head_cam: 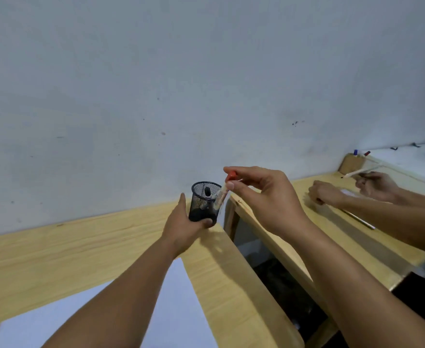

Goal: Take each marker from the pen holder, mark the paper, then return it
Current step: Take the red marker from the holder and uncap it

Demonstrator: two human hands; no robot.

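Note:
A black mesh pen holder (204, 194) stands at the far right corner of my wooden desk (56, 254). My left hand (185, 226) wraps around its lower part. My right hand (261, 194) pinches a white marker with a red cap (225, 190) by its upper end; the marker's lower end sits inside the holder, tilted. Another marker with a black cap (207, 191) is in the holder. White paper (176, 297) lies on the desk near me, partly hidden under my left forearm.
A gap separates my desk from a second wooden desk (357, 234) on the right. There another person's hands (352, 192) hold a pen over paper, and a pen (358, 218) lies beside them. A wooden holder with markers (352, 163) stands at the wall.

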